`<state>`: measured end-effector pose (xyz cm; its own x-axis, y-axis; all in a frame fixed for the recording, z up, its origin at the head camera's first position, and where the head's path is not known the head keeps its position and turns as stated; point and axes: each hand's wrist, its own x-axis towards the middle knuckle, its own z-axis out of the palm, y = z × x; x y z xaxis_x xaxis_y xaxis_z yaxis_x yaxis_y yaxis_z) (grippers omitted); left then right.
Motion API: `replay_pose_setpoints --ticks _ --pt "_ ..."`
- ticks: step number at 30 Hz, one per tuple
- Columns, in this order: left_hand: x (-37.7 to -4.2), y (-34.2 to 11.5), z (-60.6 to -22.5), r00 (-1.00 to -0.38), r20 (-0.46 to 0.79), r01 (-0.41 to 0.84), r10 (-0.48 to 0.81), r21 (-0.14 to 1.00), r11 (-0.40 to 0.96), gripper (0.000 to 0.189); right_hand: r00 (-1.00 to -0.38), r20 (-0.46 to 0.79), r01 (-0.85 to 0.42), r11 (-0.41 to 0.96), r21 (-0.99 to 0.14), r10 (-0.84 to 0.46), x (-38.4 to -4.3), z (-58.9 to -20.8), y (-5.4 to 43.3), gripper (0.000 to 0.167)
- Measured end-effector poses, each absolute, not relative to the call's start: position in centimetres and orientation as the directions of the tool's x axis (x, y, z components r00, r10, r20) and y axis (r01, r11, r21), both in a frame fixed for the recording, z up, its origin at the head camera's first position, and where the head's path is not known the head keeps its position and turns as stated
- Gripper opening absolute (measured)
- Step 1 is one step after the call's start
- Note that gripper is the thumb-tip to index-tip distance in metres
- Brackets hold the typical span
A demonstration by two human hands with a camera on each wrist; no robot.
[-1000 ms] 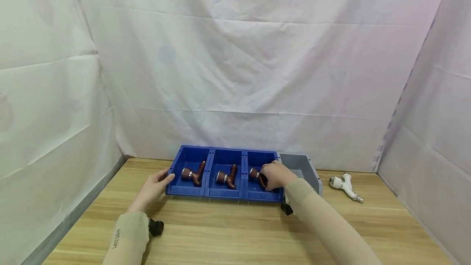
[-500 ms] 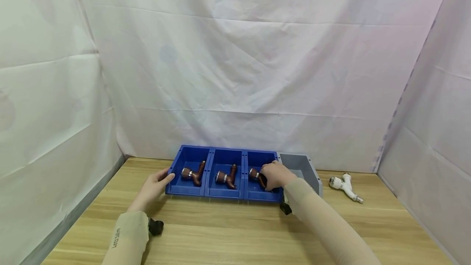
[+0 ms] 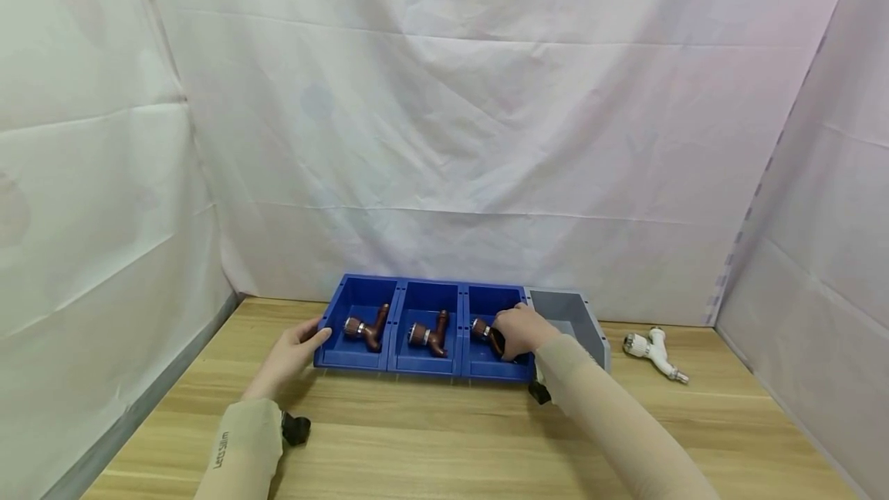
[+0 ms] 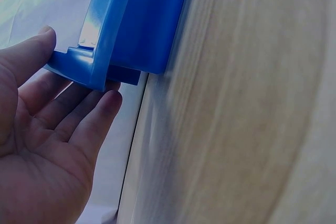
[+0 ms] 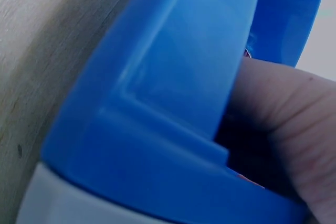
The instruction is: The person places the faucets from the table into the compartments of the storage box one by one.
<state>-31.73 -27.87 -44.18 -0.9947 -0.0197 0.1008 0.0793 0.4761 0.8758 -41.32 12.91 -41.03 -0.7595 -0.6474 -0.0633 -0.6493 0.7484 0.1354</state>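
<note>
Three blue bins joined side by side stand at the back of the table, each with a brown faucet in it. My left hand (image 3: pixel 286 361) holds the outer edge of the leftmost blue bin (image 3: pixel 347 359), thumb at the rim and fingers on the outside; the left wrist view shows this close up. In that bin lies a brown faucet (image 3: pixel 373 336), and another brown faucet (image 3: pixel 437 342) lies in the middle bin. Inside the third blue bin (image 3: pixel 486 369), my right hand (image 3: pixel 524 330) grips a brown faucet (image 3: pixel 481 329), its lower part hidden by the fingers.
A grey bin (image 3: pixel 599 330) adjoins the blue row on the right. Further right, a white faucet (image 3: pixel 653 349) lies on the wooden table (image 3: pixel 417 438). White cloth (image 3: pixel 451 137) hangs close behind the bins and along both sides.
</note>
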Motion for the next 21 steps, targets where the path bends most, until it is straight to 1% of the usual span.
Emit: replay_pose_setpoints --ticks 14,21 --pt "-31.99 -28.09 -44.45 -0.995 0.1 0.078 -0.022 0.881 0.466 0.052 -0.768 -0.092 -0.64 0.755 0.143 -0.633 -40.97 -40.68 12.61 0.027" --pt "-31.88 -28.01 -44.52 -0.994 0.107 0.084 -0.023 0.882 0.463 0.054 -0.776 -0.084 -0.629 0.759 0.17 -0.625 -40.97 -40.88 12.54 0.025"
